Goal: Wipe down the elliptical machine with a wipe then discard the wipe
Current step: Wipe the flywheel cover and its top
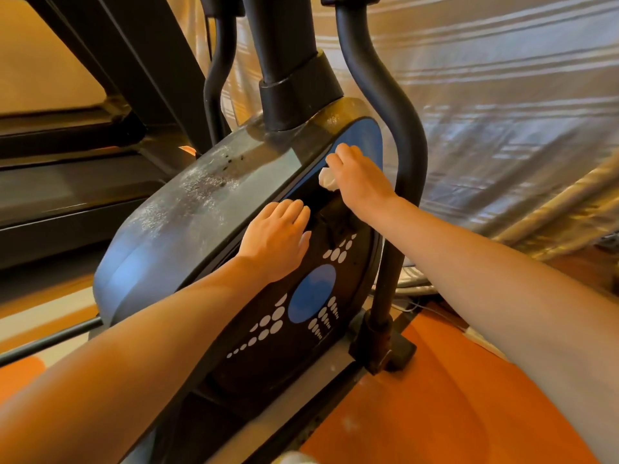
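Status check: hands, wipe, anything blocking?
Right hand grips wipe against flywheel housing. Left hand flat on housing. Top dusty. Swing arm close beside right wrist.

two hands (274,242), one wipe (327,178), one elliptical machine (187,209)

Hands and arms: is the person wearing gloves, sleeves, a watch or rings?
No. The left hand and right hand are bare, with no gloves, rings or watch visible. Both forearms are uncovered up to the frame edge, so no sleeves show.

Both forearms are bare from wrist to elbow, with no sleeves, watch, rings or gloves on the left hand (276,241) or right hand (360,177).
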Motion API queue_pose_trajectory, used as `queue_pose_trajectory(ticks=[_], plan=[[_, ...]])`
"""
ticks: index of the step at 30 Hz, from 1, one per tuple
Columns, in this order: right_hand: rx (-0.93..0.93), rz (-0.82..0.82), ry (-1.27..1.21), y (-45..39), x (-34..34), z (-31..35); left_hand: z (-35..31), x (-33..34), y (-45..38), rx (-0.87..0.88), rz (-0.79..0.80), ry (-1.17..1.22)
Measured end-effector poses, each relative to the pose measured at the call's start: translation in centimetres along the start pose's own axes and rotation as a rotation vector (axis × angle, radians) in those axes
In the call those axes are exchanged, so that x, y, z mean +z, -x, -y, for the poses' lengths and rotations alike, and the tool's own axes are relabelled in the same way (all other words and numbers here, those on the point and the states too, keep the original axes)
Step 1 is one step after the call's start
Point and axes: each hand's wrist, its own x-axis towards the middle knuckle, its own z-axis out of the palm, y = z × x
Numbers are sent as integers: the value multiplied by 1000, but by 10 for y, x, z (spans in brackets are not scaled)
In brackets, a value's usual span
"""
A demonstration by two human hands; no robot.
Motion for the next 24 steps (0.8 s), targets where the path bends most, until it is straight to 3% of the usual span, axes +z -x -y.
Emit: queue_pose_trajectory(ticks=[6, 10, 13, 19, 24], plan=[[90, -110, -20, 6, 37, -4, -2, 26, -2, 48, -58, -72], [98, -56, -111, 23, 62, 4, 0, 39, 3, 34, -65, -87], [189, -129, -191, 35, 67, 5, 2, 42, 3, 38, -65, -66], [139, 24, -266, 46, 66, 8, 4, 50, 3, 55, -94, -19], [126, 55, -239, 58, 80, 8, 1, 53, 2, 62, -108, -13]])
